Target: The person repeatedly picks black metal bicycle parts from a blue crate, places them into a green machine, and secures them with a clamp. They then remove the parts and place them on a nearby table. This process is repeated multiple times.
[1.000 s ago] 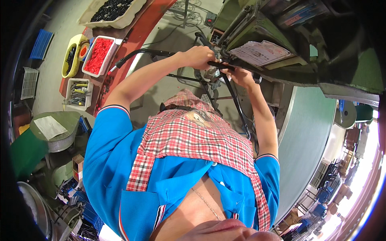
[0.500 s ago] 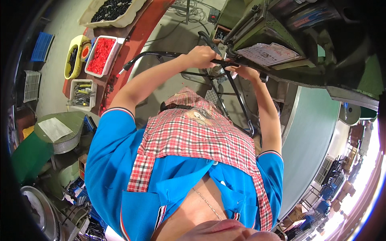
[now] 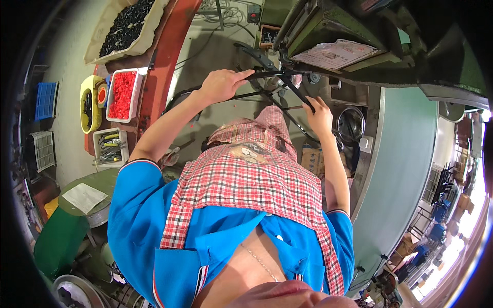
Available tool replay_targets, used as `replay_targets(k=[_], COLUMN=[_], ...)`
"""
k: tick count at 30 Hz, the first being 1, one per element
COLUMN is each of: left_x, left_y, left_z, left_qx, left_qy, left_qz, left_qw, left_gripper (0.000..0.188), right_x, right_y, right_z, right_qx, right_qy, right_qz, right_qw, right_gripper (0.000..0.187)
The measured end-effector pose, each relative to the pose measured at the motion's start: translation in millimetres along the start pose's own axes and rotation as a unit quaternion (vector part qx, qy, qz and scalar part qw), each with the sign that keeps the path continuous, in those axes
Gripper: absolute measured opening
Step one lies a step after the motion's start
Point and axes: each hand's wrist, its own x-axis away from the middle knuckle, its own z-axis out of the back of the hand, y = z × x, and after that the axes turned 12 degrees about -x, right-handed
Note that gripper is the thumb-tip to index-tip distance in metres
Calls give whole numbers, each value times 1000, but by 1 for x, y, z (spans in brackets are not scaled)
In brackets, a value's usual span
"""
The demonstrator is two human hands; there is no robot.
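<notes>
A black tubular metal frame [image 3: 296,94] is held out in front of me, under the green machine [image 3: 313,31]. My left hand [image 3: 221,85] is closed over its upper bar, with the index finger stretched along the tube. My right hand [image 3: 320,117] has its fingers wrapped round a slanting tube of the same frame, lower and nearer to me. Beside the machine, the bar's far end lies close to the metal parts at the machine's lower edge; I cannot tell whether they touch. A black curved lever [image 3: 254,55] shows just beyond the bar.
On the red bench [image 3: 173,43] at left stand a white tray [image 3: 136,95] of red pieces, a yellow container [image 3: 91,82], a pliers tray [image 3: 124,150] and a large tray [image 3: 93,50] of black parts. A green-topped surface [image 3: 403,159] lies right. Cables [image 3: 221,18] cross the floor.
Both hands have come apart: the left moved left, the right moved down toward me along the frame. The frame has swung, and its left end has dropped away from the bench.
</notes>
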Motion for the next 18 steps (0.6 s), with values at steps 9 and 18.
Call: replay_targets(k=[9,18], left_x=[2,1], left_y=[3,1], left_z=[4,4], left_qx=[29,45], left_qy=[-33,-45], left_qz=[16,26], left_qw=[999,998], left_gripper=[39,38], right_x=[-3,-8], right_y=[7,3], right_z=[1,4], right_qx=[4,-23], right_qy=[1,-25], right_qz=[26,-9], right_qw=[1000,999], right_gripper=[26,30])
